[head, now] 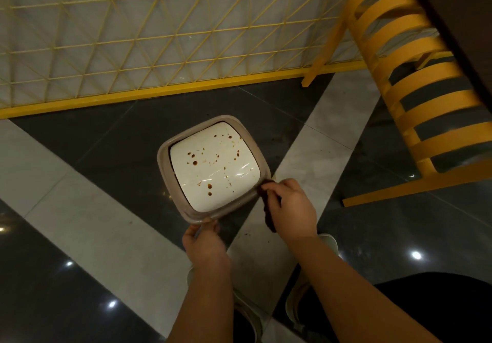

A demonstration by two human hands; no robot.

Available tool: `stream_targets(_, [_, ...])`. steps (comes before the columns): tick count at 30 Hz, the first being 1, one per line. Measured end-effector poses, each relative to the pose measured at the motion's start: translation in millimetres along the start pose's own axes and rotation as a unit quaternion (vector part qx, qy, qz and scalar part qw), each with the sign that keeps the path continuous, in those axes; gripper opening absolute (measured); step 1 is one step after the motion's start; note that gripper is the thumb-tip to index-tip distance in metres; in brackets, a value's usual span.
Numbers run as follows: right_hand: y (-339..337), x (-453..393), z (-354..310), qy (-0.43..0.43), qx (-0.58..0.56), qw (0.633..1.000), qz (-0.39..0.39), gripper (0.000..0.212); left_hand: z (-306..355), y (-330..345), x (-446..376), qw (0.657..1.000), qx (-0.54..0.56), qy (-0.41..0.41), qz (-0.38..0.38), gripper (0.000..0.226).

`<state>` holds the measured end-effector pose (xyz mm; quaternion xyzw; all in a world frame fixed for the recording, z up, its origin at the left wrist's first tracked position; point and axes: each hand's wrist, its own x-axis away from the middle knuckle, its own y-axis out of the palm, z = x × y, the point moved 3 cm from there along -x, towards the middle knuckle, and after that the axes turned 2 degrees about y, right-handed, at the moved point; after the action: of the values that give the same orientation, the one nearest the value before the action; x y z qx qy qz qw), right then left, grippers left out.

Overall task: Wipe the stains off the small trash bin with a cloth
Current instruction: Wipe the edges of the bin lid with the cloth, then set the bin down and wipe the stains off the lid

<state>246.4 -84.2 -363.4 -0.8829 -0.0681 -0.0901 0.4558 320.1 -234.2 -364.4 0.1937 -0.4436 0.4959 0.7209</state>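
Observation:
A small trash bin (170, 183) stands on the floor in the middle of the view, seen from above. It has a beige rim and a white swing lid (213, 167) spattered with brown stains. My left hand (203, 239) grips the bin's near rim. My right hand (288, 207) is shut on a dark brown cloth (269, 219), which touches the rim at the bin's near right corner. Most of the cloth hangs below my fingers.
A yellow wire-mesh fence (159, 36) with a yellow base rail runs behind the bin. A yellow slatted chair (415, 81) stands at the right, under a dark tabletop edge (458, 23). The floor is glossy dark and light tile. My shoes (245, 313) show at the bottom.

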Motion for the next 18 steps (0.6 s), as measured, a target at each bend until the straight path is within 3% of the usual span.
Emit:
stream_targets(6, [3.6,-16.7,6.4,0.094,-0.031,0.995,0.002,0.029,1.9,-1.1,-6.8,0.999,0.025,0.017,0.014,0.042])
stream_targets(8, [5.3,-11.3,9.9,0.128,-0.09,0.987,0.022,0.027,0.6,-2.3,-10.6,0.999,0.033,0.018,0.007,0.042])
stream_targets(11, [2.7,0.9,17.9,0.214,-0.241,0.944,0.065,0.025,-0.2,-3.3,-9.1,0.999,0.04,0.018,0.011,0.044])
stream_targets(14, [-3.5,7.2,12.2,0.256,-0.363,0.894,0.057,0.028,4.2,-9.0,-1.6,0.998,0.006,0.021,0.058,0.053])
stream_targets(16, [-8.7,9.5,5.4,0.252,-0.4,0.88,0.05,0.031,14.2,-15.4,11.0,0.993,-0.032,0.059,0.099,0.057])
stream_targets(18, [-11.9,11.7,1.1,0.251,-0.423,0.869,0.051,0.031,35.4,-20.7,31.8,0.969,-0.137,0.174,0.112,0.057])
